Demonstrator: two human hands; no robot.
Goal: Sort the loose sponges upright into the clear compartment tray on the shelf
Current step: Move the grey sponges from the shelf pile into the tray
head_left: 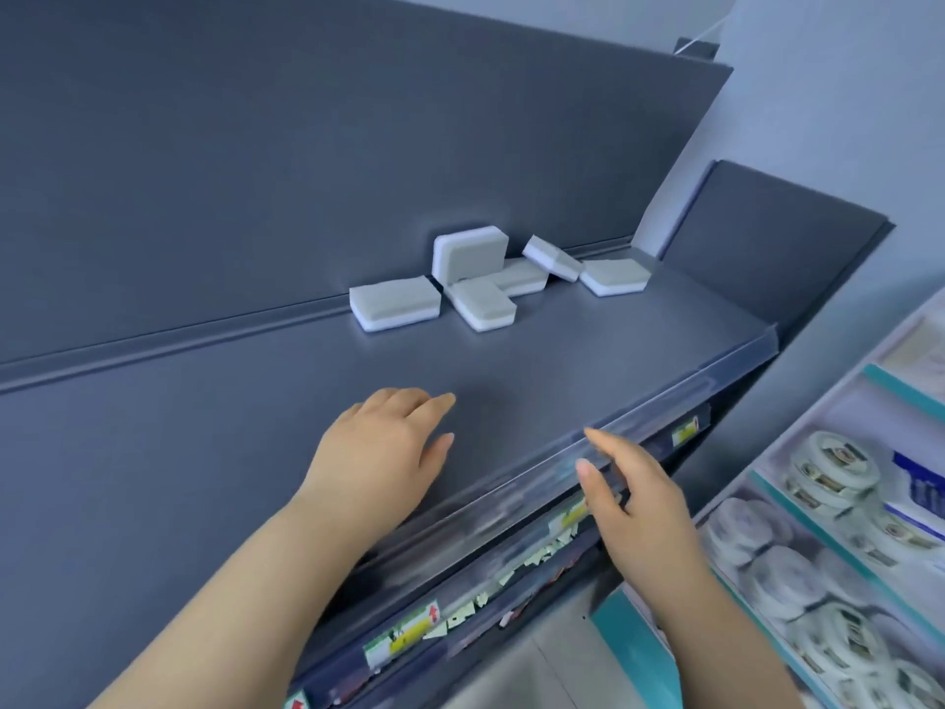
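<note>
While the sponges point(480, 278) lie in a loose cluster at the back of the shelf point(230, 427), against the panel point(307, 171), you hold none of them. One stands on edge against the panel, one is tilted on a neighbour, and the rest lie flat. No tray shows from here.

Your left hand point(378, 452) hovers palm down over the bare shelf, well short of the cluster, fingers loose and empty. Your right hand point(634, 498) is at the clear rail point(665, 401) on the front lip, fingers straight and gripping nothing; I cannot tell whether they touch it.

This looks like the very start: the reach for a first sponge. Next, I judge, you must find the tray, then reach across and pinch one sponge by its broad faces so it goes in on edge.
</note>
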